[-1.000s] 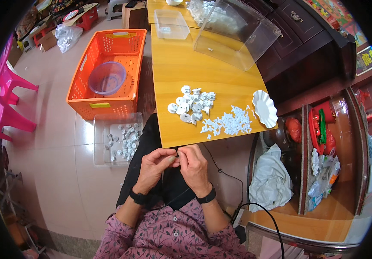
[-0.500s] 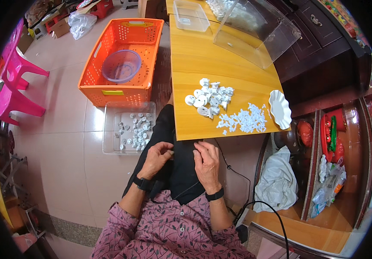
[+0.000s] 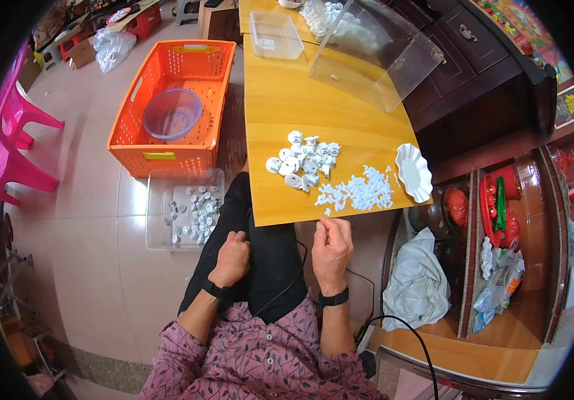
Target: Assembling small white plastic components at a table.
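My left hand (image 3: 231, 258) rests curled on my left thigh, its fingers closed; I cannot see anything in it. My right hand (image 3: 330, 248) is raised just under the near edge of the wooden table (image 3: 314, 113), fingers pinched together, perhaps on a tiny white piece. On the table just beyond it lie a heap of small white bits (image 3: 360, 192) and a pile of round white plastic parts (image 3: 302, 161). A clear tray (image 3: 184, 208) on the floor by my left knee holds several finished white parts.
An orange crate (image 3: 167, 143) with a purple bowl (image 3: 172, 113) stands on the floor at left. A white scalloped dish (image 3: 413, 172) sits at the table's right edge. Clear boxes (image 3: 374, 50) stand farther back. Pink chairs (image 3: 7, 147) at far left; shelves at right.
My hands, joined in front of me a second ago, have separated: the left dropped to my thigh near the floor tray, the right moved up toward the table edge.
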A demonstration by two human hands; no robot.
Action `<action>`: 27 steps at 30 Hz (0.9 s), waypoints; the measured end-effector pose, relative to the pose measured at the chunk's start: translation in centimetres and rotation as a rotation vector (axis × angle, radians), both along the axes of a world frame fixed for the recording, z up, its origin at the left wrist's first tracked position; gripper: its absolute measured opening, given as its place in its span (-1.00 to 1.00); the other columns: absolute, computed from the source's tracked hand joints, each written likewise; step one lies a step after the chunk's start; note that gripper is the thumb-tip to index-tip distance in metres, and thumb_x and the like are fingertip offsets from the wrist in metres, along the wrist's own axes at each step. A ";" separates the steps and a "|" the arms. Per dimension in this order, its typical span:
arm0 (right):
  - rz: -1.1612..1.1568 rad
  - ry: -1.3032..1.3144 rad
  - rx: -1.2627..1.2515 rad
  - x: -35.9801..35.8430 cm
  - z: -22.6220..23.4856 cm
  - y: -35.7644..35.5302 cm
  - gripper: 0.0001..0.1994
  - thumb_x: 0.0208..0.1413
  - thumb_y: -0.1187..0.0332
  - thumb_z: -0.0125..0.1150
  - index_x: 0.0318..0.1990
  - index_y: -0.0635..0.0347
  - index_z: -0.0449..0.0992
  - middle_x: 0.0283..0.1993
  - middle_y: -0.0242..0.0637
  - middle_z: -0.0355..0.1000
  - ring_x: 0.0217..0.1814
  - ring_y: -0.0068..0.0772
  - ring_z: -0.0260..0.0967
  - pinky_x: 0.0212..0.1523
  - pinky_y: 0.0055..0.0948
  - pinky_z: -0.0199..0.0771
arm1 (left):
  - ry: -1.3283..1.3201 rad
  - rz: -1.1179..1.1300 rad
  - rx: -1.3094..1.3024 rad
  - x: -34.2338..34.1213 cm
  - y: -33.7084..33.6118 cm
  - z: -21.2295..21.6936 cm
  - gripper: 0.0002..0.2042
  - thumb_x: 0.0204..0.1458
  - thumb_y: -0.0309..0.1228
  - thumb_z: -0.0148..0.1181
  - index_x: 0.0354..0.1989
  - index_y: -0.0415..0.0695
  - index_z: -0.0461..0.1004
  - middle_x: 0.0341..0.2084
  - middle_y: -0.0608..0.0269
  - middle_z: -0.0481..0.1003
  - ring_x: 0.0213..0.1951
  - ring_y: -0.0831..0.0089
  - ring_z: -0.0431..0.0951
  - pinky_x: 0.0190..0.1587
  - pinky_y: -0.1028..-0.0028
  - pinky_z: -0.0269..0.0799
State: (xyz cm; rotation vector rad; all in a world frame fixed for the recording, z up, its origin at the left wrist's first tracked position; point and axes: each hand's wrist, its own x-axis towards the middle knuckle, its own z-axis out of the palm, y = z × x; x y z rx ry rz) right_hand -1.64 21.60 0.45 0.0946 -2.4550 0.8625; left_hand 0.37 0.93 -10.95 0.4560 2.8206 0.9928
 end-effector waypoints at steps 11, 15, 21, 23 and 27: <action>-0.017 -0.019 0.214 -2.1 0.1 0.4 -0.75 0.04 0.60 0.16 -0.11 0.23 0.59 -0.19 -0.13 0.35 -0.11 -0.04 0.41 -0.15 -0.16 0.47 | -0.160 0.052 0.260 -0.2 -1.7 2.5 -0.62 -0.22 -0.62 0.20 -0.12 -0.39 0.52 -0.19 -0.10 0.51 -0.17 -0.01 0.54 -0.08 0.28 0.51; -0.026 0.009 0.181 -1.8 0.1 0.1 -0.78 0.06 0.59 0.17 -0.13 0.24 0.58 -0.19 -0.13 0.36 -0.13 -0.05 0.41 -0.14 -0.15 0.46 | -0.281 0.126 0.483 0.0 -2.0 2.4 -0.58 -0.14 -0.63 0.20 0.00 -0.40 0.48 -0.22 -0.09 0.57 -0.25 0.17 0.61 -0.13 0.36 0.52; 0.031 -0.004 0.293 -1.5 0.4 -0.5 -0.80 0.07 0.53 0.22 -0.12 0.24 0.57 -0.18 -0.16 0.37 -0.12 -0.09 0.40 -0.13 -0.17 0.43 | -0.273 0.149 0.573 0.0 -1.9 1.6 -0.57 -0.09 -0.63 0.22 0.04 -0.37 0.48 -0.22 0.02 0.56 -0.23 0.37 0.57 -0.13 0.45 0.50; 0.041 -0.002 0.326 -1.5 0.3 -0.4 -0.79 0.07 0.51 0.23 -0.11 0.23 0.58 -0.17 -0.16 0.37 -0.11 -0.10 0.39 -0.13 -0.17 0.41 | -0.243 0.150 0.587 0.0 -1.9 1.7 -0.57 -0.09 -0.63 0.23 0.04 -0.36 0.48 -0.22 0.05 0.55 -0.22 0.39 0.56 -0.13 0.47 0.49; 0.079 0.002 0.317 -1.2 0.5 -0.1 -0.76 0.05 0.50 0.25 -0.09 0.24 0.57 -0.15 -0.18 0.37 -0.08 -0.12 0.38 -0.10 -0.17 0.36 | -0.300 0.218 0.679 0.1 -1.7 2.1 -0.56 -0.06 -0.64 0.23 0.09 -0.30 0.47 -0.23 0.23 0.52 -0.22 0.52 0.51 -0.14 0.52 0.47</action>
